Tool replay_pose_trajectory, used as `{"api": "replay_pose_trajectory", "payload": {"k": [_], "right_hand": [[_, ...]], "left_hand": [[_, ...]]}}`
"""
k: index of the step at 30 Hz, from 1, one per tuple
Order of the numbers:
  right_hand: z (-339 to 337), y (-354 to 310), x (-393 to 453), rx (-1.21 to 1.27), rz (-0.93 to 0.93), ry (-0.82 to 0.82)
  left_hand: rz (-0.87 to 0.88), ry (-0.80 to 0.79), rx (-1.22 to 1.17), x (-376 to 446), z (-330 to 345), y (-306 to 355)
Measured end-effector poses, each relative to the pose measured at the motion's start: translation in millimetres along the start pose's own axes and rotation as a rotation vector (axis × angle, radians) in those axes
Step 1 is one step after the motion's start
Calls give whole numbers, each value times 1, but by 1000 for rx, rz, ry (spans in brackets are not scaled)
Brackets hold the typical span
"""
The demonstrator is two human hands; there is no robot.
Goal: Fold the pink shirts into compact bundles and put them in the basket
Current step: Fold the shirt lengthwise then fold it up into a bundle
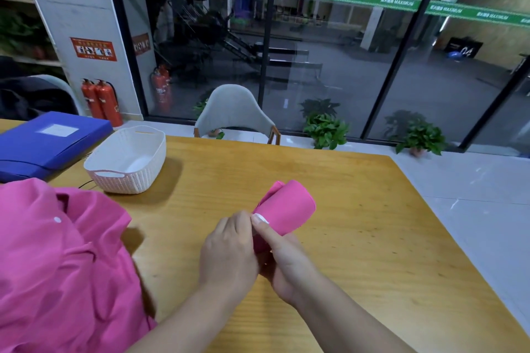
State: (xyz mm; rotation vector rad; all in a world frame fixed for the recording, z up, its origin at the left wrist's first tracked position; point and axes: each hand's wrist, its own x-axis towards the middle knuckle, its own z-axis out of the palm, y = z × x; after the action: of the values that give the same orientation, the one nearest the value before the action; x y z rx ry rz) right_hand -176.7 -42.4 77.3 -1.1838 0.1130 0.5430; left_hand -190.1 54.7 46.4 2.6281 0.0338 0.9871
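Head view: wooden table [358, 209] beside glass wall [329, 51].

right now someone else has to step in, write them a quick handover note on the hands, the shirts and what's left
Left hand and right hand: both grip the near end of the rolled pink shirt, held at the middle of the wooden table.
White basket: far left on the table, nothing in it.
Unfolded pink shirt: lies in a heap at the near left.
Done: one shirt rolled into a bundle.
Left: put that bundle in the basket, then fold and store the heaped shirt.
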Motion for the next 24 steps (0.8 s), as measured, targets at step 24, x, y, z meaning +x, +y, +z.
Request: {"api": "replay_pose_trajectory", "payload": {"k": [24], "right_hand": [[-39,-35,-2,338,-96,-226]], "left_hand": [[-1047,-545,-1550,57,-26,-1]]}}
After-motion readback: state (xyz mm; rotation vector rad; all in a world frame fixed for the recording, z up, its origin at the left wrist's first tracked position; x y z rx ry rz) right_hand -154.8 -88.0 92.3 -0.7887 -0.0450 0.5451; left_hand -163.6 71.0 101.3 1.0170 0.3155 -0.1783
